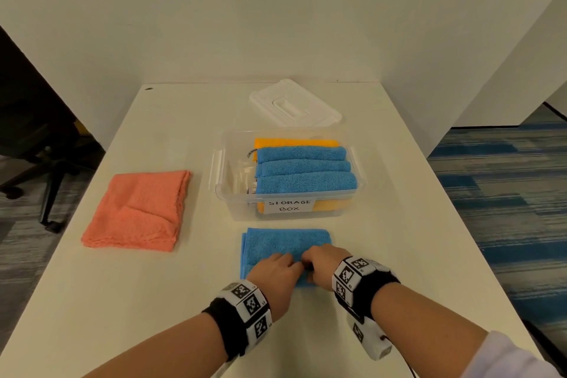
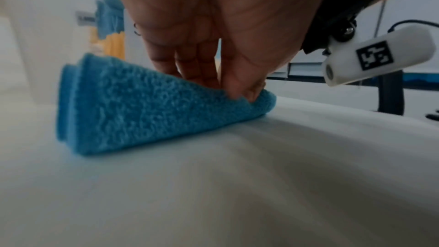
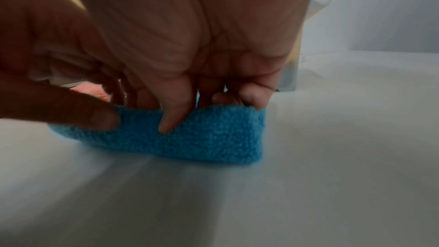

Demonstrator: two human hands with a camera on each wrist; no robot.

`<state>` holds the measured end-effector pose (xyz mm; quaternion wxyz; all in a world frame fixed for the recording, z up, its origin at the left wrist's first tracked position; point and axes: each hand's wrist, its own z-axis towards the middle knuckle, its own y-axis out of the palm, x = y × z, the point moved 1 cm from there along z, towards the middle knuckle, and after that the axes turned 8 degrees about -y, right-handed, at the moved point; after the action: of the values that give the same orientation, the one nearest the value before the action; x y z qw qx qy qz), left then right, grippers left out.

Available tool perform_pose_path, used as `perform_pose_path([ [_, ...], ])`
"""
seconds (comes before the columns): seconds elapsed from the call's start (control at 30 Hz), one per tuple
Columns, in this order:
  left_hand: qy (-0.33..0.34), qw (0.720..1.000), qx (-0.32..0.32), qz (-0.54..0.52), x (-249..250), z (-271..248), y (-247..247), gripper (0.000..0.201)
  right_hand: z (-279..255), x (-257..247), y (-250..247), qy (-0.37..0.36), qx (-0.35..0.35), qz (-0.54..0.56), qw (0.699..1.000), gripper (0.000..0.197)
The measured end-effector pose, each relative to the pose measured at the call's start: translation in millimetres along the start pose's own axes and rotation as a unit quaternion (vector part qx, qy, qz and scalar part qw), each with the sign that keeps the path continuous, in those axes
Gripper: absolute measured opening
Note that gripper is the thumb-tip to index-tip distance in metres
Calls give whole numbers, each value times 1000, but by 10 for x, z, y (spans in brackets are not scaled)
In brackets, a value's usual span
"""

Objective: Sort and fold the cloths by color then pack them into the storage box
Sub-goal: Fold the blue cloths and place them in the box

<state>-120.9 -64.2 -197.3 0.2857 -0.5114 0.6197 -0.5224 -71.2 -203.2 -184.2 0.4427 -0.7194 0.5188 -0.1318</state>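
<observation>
On table (image 1: pixel 153 301) before storage box (image 1: pixel 221 190): fluffy blue cloth (image 1: pixel 285 242), folded; both hands' fingers (image 2: pixel 237 85) pinching near edge.

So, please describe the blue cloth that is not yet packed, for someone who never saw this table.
Find the clear storage box. The blue cloth lies folded just in front of it, alone outside the box, under both hands.
</observation>
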Motion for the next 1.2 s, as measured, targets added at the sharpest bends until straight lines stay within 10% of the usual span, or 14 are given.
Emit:
perform_pose_path([
  [0.27, -89, 989, -19, -120, -81, 147, -30, 22, 128, 68, -46, 20, -34, 62, 997, 26],
  [0.67, -78, 986, -125, -82, -141, 478, -224, 20, -173, -211, 162, -52, 117, -84, 988, 28],
  [1.0, -8, 975, 66, -214, -261, 186, 212, 35, -102, -168, 65, 0, 95, -66, 993, 26],
  [1.2, 23, 998, -6, -61, -315, 120, 69, 38, -79, -122, -1, 16, 50, -34, 998, 27],
])
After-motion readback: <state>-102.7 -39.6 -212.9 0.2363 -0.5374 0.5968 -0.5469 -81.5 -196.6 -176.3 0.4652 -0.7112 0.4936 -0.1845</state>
